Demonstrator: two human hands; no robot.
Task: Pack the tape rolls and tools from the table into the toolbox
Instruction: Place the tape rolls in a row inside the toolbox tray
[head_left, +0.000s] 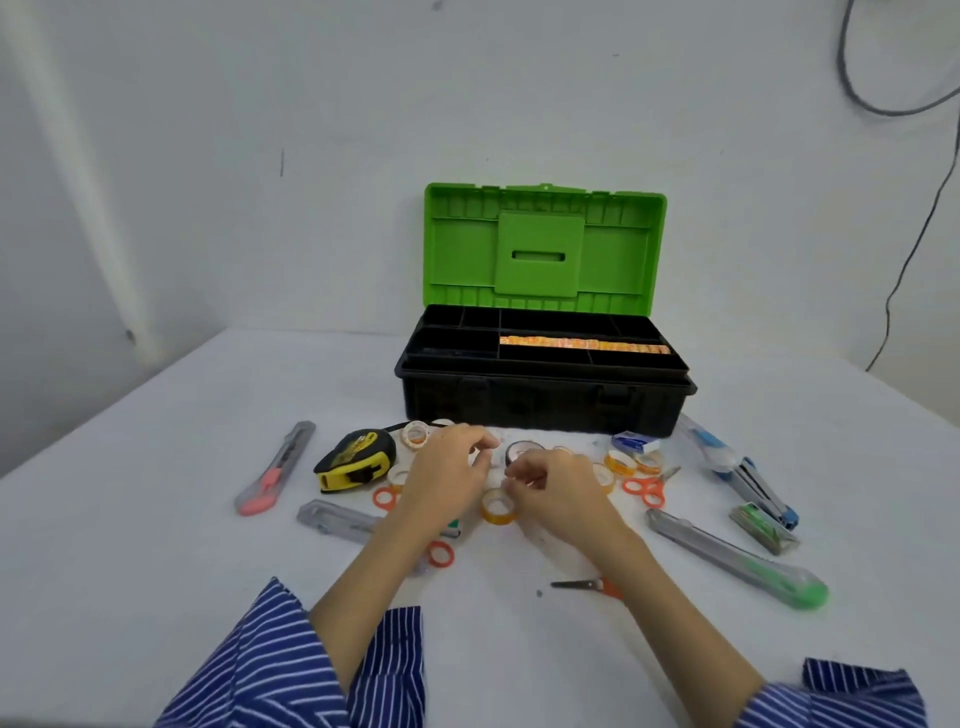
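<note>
Nearest the camera, two striped blue sleeves (291, 670) frame bare forearms reaching forward over a white table (130, 545). A small pair of scissors (587, 585) lies partly under the right forearm. Beyond it, a yellow tape roll (497, 506) rests on the table just beside the right hand (558, 486), whose fingers are curled inward; whether they pinch anything cannot be told. The left hand (449, 470) hovers with fingers loosely bent over more small tape rolls, its hold likewise unclear. To the left lie a yellow and black tape measure (353, 460) and a red-tipped utility knife (275, 470); to the right, a green-tipped utility knife (737, 564) and a blue stapler (753, 483). Farthest, the toolbox (540, 400) stands open, green lid (543, 244) upright, a row of orange tape rolls (582, 344) in its tray
</note>
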